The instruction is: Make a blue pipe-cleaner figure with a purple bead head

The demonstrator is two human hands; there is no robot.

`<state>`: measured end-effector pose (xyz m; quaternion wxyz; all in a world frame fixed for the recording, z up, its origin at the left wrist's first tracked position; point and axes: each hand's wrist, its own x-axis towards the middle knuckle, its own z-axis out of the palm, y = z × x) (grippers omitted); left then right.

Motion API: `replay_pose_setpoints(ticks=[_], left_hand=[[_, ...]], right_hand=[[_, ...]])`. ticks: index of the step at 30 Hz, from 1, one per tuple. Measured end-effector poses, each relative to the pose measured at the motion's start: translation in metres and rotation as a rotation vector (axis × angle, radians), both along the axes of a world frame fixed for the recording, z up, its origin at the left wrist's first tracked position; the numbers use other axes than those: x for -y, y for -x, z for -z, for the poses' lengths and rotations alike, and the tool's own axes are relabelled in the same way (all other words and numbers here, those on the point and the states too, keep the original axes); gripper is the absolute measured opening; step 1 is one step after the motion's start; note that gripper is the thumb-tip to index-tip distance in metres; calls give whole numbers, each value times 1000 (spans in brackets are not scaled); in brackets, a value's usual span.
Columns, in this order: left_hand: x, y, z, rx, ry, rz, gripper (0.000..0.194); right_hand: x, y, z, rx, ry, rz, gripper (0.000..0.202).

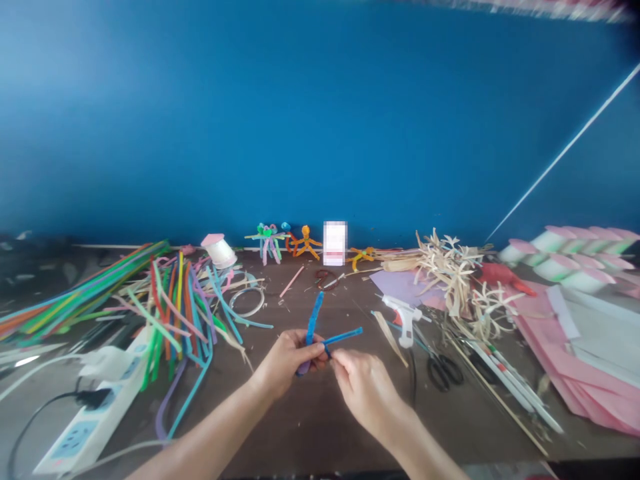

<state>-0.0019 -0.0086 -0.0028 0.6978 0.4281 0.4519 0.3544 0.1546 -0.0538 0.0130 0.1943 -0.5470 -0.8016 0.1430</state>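
Note:
Near the middle of the table, my left hand [295,357] is closed on a blue fuzzy stem [315,317] that stands up between its fingers. A second blue length [346,335] points to the right and crosses the first at the left thumb. A bit of purple shows beneath the left fingers. My right hand [360,380] is pinched at the crossing, touching the lower end of the blue piece; its fingertips partly hide that end.
Colored fuzzy stems [190,300] and a power strip [93,413] lie left. A glue gun [407,317], black scissors [443,370], dried husk flowers [450,267] and pink sheets [565,360] lie right. Small stem figures [305,243] stand at the back.

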Motion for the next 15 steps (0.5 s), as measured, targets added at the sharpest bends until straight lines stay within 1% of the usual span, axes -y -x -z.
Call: replay_pose_setpoints(ticks=[3, 7, 9, 11, 13, 15], left_hand=[[1, -2, -1, -169, -153, -10, 20], [2, 0, 0, -344, -324, 25, 18], [2, 2, 0, -392, -348, 48, 17], [3, 4, -1, -394, -347, 103, 16], [3, 5, -4, -356, -334, 182, 15], [4, 7, -7, -276, -283, 253, 15]], right_hand=[[2, 2, -4, 24, -11, 7, 15], [3, 3, -16, 83, -23, -20, 16], [1, 1, -23, 114, -40, -28, 16], [-3, -2, -29, 113, -51, -27, 14], [-11, -7, -32, 46, -38, -39, 11], [-21, -14, -31, -89, 20, -86, 10]])
